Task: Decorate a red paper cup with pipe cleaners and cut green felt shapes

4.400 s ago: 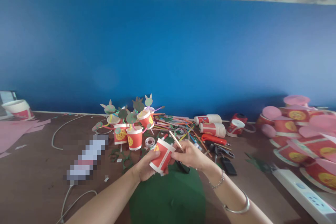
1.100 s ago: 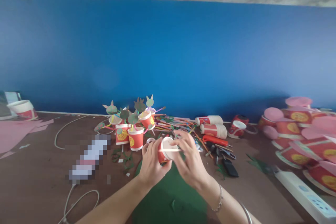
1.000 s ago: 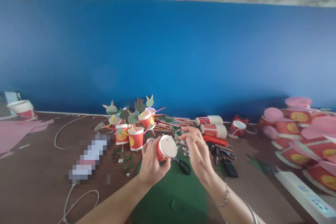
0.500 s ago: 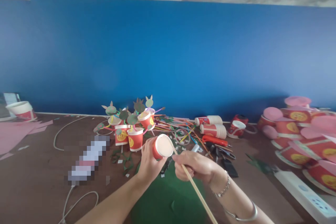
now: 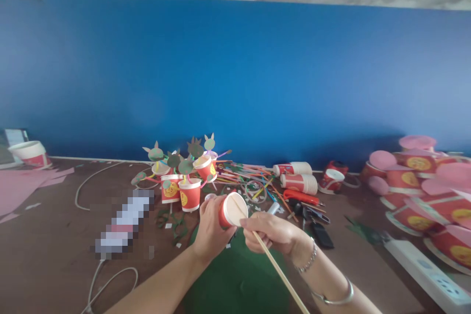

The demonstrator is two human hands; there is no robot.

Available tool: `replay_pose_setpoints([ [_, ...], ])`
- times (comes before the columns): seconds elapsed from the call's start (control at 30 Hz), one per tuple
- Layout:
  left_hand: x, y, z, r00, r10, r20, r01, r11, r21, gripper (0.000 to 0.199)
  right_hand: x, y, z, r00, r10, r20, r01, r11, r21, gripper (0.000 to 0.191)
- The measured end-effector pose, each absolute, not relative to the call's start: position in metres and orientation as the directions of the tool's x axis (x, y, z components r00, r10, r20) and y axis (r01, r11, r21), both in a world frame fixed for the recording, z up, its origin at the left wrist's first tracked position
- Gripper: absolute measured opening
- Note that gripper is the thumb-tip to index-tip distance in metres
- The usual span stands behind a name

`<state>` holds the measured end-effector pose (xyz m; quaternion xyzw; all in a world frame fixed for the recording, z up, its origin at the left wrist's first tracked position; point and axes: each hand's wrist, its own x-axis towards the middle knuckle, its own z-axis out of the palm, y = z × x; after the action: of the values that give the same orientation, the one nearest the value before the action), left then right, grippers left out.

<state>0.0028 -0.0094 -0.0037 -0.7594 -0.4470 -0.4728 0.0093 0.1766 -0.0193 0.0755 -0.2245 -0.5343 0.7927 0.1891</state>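
In the middle of the head view my left hand (image 5: 210,229) is wrapped round a red and white paper cup (image 5: 222,212), tilted with its round pale mouth turned toward me. My right hand (image 5: 270,231) pinches a long thin wooden stick, like a chopstick (image 5: 278,271), close to the cup's rim. The stick's tip end shows across the pale inside of the cup; whether it touches the bottom I cannot tell. Below both hands lies a dark green sheet (image 5: 235,284). Just behind the left hand stand red paper cups (image 5: 190,195) with green paper animal heads on coloured stems.
Coloured sticks (image 5: 250,174) lie behind the hands. Stacked paper cups (image 5: 299,183), an orange-handled tool (image 5: 302,197) and scissors (image 5: 358,229) are to the right. Further right are a white power strip (image 5: 427,267) and piled cups with pink discs (image 5: 415,191). Pink paper (image 5: 29,189) lies left.
My left hand has moved the cup slightly right and down toward my right hand. The stick's tip, earlier at the cup's rim, now shows across its mouth.
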Motion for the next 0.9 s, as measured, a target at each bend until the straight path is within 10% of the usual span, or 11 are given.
replay_pose_setpoints([
  [0.63,0.002,-0.013,0.001,0.313,0.694,0.649,0.612,-0.669,0.421,0.062,0.181,-0.018,0.076,-0.774,0.558,-0.300,0.084,-0.379,-0.922,0.056],
  [0.9,0.003,-0.016,0.008,0.353,0.673,0.650,0.572,-0.705,0.419,0.060,0.176,-0.015,0.077,-0.502,0.770,-0.395,0.163,-0.364,-0.917,0.050],
])
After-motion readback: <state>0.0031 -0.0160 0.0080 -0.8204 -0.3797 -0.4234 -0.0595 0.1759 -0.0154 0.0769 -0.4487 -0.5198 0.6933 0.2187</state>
